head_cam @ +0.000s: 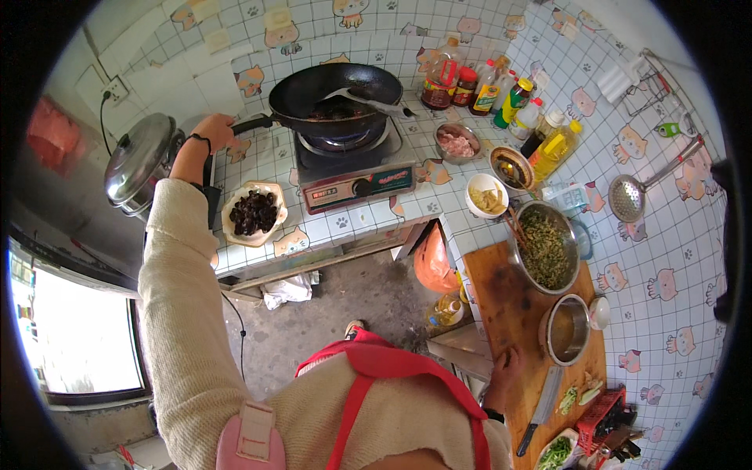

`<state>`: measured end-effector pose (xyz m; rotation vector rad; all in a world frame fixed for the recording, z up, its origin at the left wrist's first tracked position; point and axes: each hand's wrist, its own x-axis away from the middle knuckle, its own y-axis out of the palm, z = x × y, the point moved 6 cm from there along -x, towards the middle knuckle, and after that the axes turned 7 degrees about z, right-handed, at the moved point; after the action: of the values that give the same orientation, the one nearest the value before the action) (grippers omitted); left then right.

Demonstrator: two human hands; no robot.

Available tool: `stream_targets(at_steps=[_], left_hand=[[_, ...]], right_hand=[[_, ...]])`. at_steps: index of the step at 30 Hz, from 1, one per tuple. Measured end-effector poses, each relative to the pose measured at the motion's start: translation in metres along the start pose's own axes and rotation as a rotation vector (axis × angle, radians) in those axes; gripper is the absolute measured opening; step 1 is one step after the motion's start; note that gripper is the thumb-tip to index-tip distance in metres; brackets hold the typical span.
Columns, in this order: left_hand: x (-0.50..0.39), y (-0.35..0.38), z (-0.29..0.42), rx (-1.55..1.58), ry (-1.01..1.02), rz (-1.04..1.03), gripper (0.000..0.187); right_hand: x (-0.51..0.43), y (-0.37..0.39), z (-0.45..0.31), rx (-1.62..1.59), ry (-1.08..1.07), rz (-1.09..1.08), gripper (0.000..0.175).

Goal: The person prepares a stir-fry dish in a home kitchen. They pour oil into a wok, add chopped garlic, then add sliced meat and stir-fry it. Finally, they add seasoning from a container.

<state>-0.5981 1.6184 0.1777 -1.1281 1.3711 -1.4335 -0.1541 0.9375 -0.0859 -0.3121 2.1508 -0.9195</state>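
My left hand (217,132) is closed around the black handle of a wok (335,117), which sits tilted on a gas stove (352,170) with its burner lit. A metal spatula (367,101) lies across the wok. Below my left hand, a bowl of dark wood-ear mushrooms (254,213) stands on the tiled counter. My right hand (507,361) rests at the edge of a wooden cutting board (499,294), its fingers partly curled and their grip unclear. Near it are a cleaver (546,399) and a steel pot (564,329).
A lidded steel pot (138,158) stands at left. Seasoning bottles (484,88) line the back wall. To the right are a bowl of raw meat (457,144), a white bowl (487,197), a basin of chopped filling (546,247) and a red basket (599,414). A skimmer (628,197) hangs on the wall.
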Motion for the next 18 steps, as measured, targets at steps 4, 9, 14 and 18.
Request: stream_targets(at_steps=[4, 9, 14, 18], left_hand=[[0.018, 0.016, -0.003, 0.097, 0.004, 0.085, 0.043], [0.019, 0.029, -0.006, 0.103, 0.023, 0.117, 0.040], [0.016, 0.037, -0.004, 0.119, 0.026, 0.217, 0.037], [0.012, 0.041, -0.004, 0.165, 0.065, 0.265, 0.035]], right_hand=[[0.001, -0.001, 0.001, -0.005, -0.020, 0.020, 0.022], [0.004, 0.003, 0.005, 0.013, -0.029, 0.012, 0.025], [0.005, 0.002, 0.005, 0.004, 0.037, 0.011, 0.023], [0.002, -0.001, -0.001, 0.029, 0.040, 0.010, 0.021]])
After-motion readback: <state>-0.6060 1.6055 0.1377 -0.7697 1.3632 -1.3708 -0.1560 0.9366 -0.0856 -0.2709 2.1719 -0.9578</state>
